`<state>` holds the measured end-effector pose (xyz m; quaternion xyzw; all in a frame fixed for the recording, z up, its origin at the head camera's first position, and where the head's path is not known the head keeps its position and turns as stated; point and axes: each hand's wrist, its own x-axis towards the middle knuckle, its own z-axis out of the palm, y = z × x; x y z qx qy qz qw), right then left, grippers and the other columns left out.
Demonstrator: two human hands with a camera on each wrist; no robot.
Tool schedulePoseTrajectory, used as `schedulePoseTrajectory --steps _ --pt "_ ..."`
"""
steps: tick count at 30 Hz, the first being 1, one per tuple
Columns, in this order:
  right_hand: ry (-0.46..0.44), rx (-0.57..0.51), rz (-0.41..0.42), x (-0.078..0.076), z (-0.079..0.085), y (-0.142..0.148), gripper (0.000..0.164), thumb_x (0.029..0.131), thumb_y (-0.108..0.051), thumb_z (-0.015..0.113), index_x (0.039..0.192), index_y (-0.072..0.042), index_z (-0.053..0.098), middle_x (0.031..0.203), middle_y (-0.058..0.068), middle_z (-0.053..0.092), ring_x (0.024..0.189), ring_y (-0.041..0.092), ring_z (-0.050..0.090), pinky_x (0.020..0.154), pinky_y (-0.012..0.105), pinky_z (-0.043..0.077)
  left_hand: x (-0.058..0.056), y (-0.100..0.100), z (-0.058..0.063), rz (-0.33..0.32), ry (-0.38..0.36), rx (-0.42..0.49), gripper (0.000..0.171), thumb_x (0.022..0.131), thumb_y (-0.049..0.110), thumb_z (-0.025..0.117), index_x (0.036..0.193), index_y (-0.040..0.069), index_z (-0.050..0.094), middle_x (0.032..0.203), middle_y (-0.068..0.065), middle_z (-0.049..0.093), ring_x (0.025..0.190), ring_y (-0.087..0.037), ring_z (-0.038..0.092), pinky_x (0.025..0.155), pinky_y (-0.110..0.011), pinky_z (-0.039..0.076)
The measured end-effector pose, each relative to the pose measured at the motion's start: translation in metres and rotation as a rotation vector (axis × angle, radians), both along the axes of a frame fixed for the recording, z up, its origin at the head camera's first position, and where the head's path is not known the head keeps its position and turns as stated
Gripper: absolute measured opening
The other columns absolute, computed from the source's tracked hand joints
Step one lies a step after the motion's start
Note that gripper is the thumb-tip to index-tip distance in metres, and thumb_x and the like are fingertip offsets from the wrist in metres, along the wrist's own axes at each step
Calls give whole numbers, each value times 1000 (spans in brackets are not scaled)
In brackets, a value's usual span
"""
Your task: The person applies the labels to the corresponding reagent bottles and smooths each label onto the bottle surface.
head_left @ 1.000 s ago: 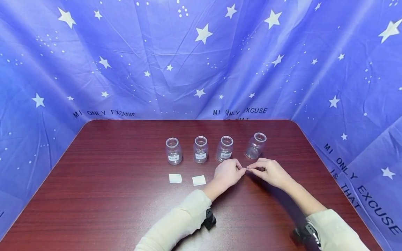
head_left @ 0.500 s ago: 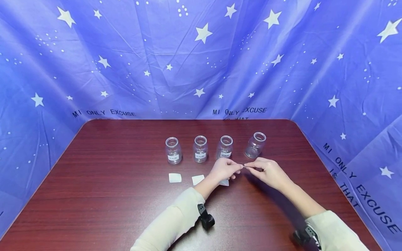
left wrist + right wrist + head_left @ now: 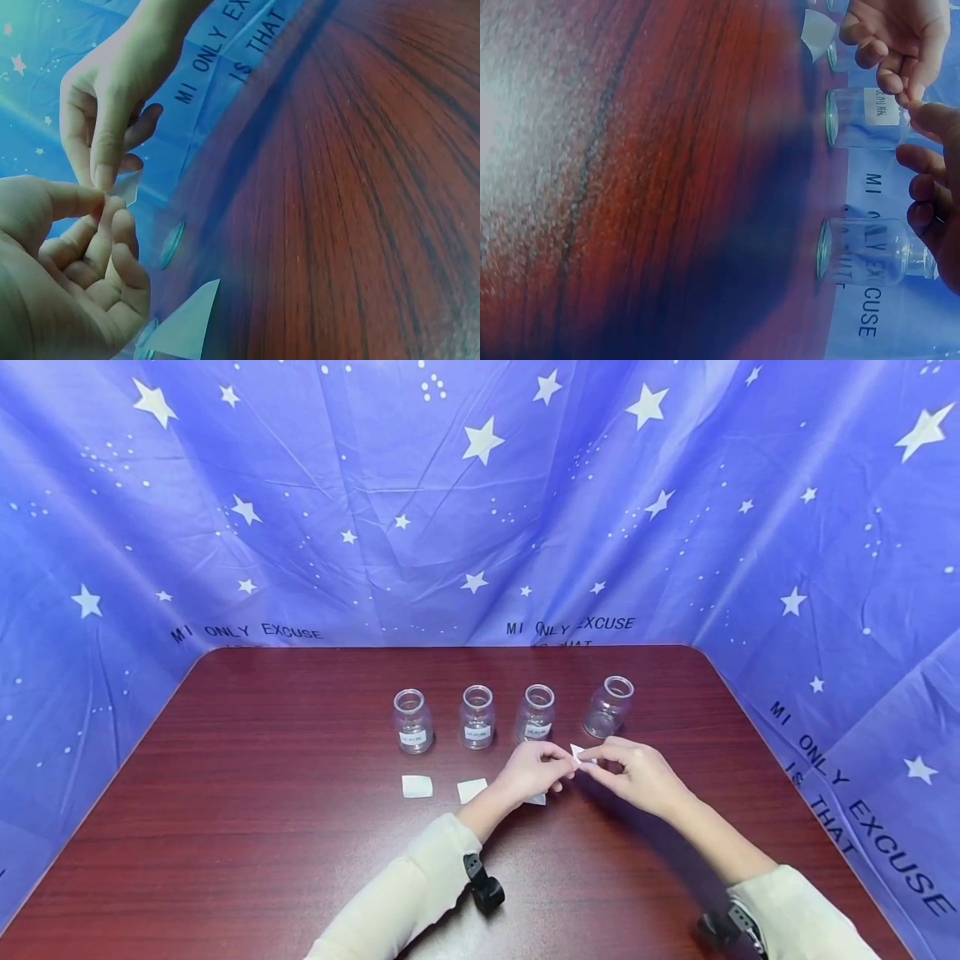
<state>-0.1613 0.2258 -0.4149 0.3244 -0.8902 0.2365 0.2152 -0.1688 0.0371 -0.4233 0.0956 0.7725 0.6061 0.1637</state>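
Note:
My left hand [image 3: 531,772] and right hand [image 3: 637,773] meet fingertip to fingertip above the table, in front of the two rightmost jars. Between them is a small white sticker [image 3: 127,187], pinched by the thumb and finger of each hand; fingers cover much of it. Three clear glass jars, the left [image 3: 413,723], middle [image 3: 477,718] and right [image 3: 536,714] ones, stand upright with white printed labels on their fronts. To their right stands a glass jar with no label visible [image 3: 608,708], seen also in the right wrist view as the plain jar [image 3: 866,251].
White paper pieces lie before the jars: a left one [image 3: 417,787], a middle one [image 3: 472,791], and a third [image 3: 537,798] partly hidden under my left hand. The dark red wooden table [image 3: 247,827] ends at a blue star-patterned curtain [image 3: 337,485].
Both hands have shifted slightly left. A white corner of the sticker now shows between the fingertips, and the third paper piece has come into view beneath my left hand.

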Motion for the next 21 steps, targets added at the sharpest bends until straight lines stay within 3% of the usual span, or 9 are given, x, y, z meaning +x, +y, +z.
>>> schedulePoseTrajectory --steps 7,21 --pt "-82 -87 54 -1 2 -1 17 72 -6 77 86 -14 74 81 -7 68 68 7 56 63 11 39 -1 -5 -1 -85 60 76 19 88 14 62 97 -3 66 88 -21 68 55 -7 54 51 -19 43" --pt "-159 -189 64 0 4 1 19 74 -2 75 88 -14 74 80 -7 69 69 -2 51 61 11 40 -5 -7 -2 -134 110 91 18 90 15 61 98 0 67 90 -22 67 58 -5 56 53 -17 41"
